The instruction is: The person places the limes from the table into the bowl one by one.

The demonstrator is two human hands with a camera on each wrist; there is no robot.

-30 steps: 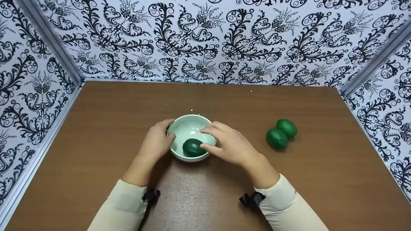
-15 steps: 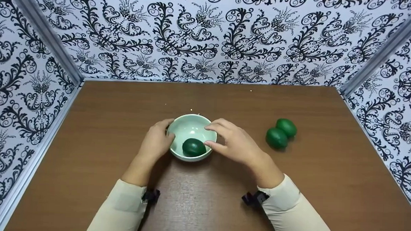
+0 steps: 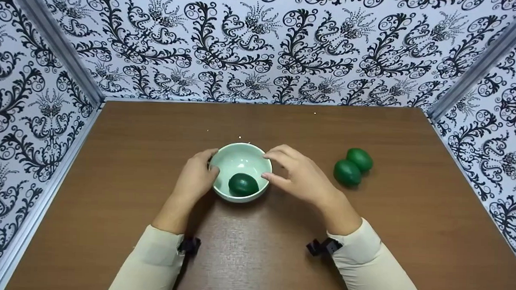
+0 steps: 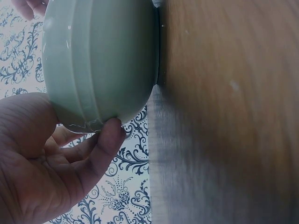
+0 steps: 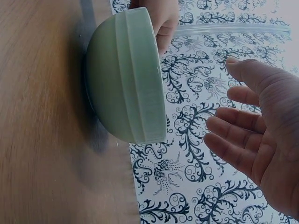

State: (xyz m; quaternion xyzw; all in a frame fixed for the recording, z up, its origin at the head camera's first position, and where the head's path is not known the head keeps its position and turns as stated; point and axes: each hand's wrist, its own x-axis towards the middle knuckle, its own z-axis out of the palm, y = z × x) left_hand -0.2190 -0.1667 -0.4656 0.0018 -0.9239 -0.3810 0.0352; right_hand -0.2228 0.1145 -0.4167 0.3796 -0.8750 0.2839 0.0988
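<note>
A pale green bowl [image 3: 241,155] stands on the table, with one dark green, lime-like fruit [image 3: 243,185] lying in its near part. My left hand [image 3: 196,177] grips the bowl's left rim, thumb over the inside and fingers against the outer wall, as the left wrist view [image 4: 70,161] of the hand and bowl [image 4: 103,60] confirms. On the other side, my right hand [image 3: 302,174] hovers by the right rim with fingers spread. In the right wrist view that hand [image 5: 261,126] is apart from the bowl [image 5: 126,79] and holds nothing.
Two more green lime-like fruits, a nearer one [image 3: 347,173] and a farther one [image 3: 360,159], lie together right of the right hand. The brown wooden table [image 3: 155,128] is bordered by patterned walls [image 3: 261,46] at the back and sides.
My right hand has drawn back to the right, from over the fruit in the bowl to beside the rim. The left hand, bowl and fruits stay in place.
</note>
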